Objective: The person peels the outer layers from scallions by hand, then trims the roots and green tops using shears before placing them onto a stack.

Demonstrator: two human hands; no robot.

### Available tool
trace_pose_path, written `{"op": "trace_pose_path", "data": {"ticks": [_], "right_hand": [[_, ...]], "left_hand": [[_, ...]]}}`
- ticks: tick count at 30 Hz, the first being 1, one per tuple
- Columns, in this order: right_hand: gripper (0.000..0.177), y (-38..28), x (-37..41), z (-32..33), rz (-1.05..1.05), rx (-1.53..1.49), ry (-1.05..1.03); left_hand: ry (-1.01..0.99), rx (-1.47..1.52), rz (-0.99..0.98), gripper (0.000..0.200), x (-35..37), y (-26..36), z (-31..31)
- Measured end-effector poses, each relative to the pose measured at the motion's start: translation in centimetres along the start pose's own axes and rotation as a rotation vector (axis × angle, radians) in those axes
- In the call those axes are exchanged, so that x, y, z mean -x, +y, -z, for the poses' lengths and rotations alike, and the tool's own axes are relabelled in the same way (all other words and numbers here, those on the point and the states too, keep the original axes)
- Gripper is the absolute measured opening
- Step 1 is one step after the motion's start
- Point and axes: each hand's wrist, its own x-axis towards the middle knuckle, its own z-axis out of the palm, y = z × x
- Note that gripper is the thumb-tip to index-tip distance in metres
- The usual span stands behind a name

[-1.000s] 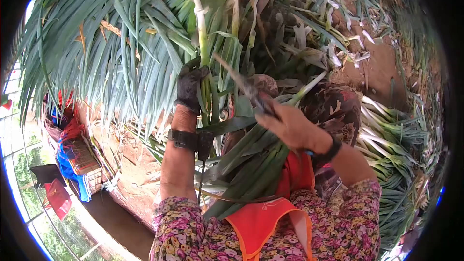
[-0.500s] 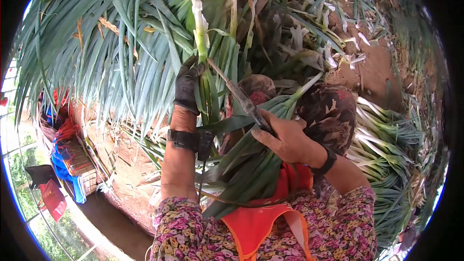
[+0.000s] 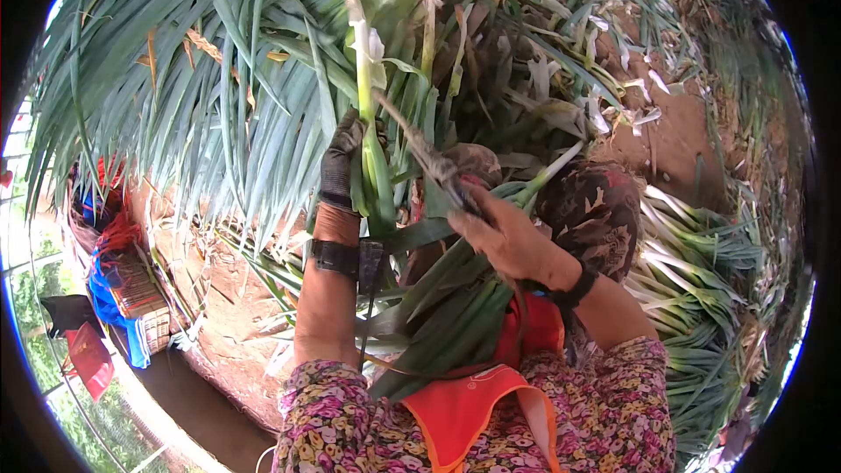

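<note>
My left hand (image 3: 342,162), in a dark glove, is closed around a green onion (image 3: 366,88) just below its pale stalk, with the root end pointing up. White outer skin hangs loose on its right side. In my right hand (image 3: 517,241) is the dark handle of a long thin tool (image 3: 429,158), blurred by motion, its tip close to the right side of the stalk. Another onion (image 3: 556,162) lies over my lap, its long green leaves passing beneath my right wrist.
A large heap of green leaves (image 3: 166,105) spreads at the upper left. Onions with white stalks (image 3: 670,254) lie piled at the right. Peeled scraps litter the soil (image 3: 679,136) at the upper right. A crate (image 3: 149,315) with blue cloth stands at the left.
The tool has shifted slightly up and left with my right hand. The loose white skin stands farther out from the stalk, and more of the green below it shows.
</note>
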Motion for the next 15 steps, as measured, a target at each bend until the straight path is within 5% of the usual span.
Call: {"op": "trace_pose_path", "data": {"ticks": [7, 8, 15], "right_hand": [[0.058, -0.4, -5.1, 0.9, -0.014, 0.186, 0.047], [0.058, -0.2, -6.0, 1.0, -0.016, 0.226, 0.049], [0.056, -2.0, -9.8, 1.5, -0.008, 0.164, 0.151]], "left_hand": [[-0.052, -0.307, 0.005, 0.044, 1.3, 0.5, -1.8], [0.074, -0.396, -0.008, 0.045, 1.7, 0.2, -2.3], [0.109, -0.373, 0.06, 0.046, 4.8, 1.1, -3.6]]}}
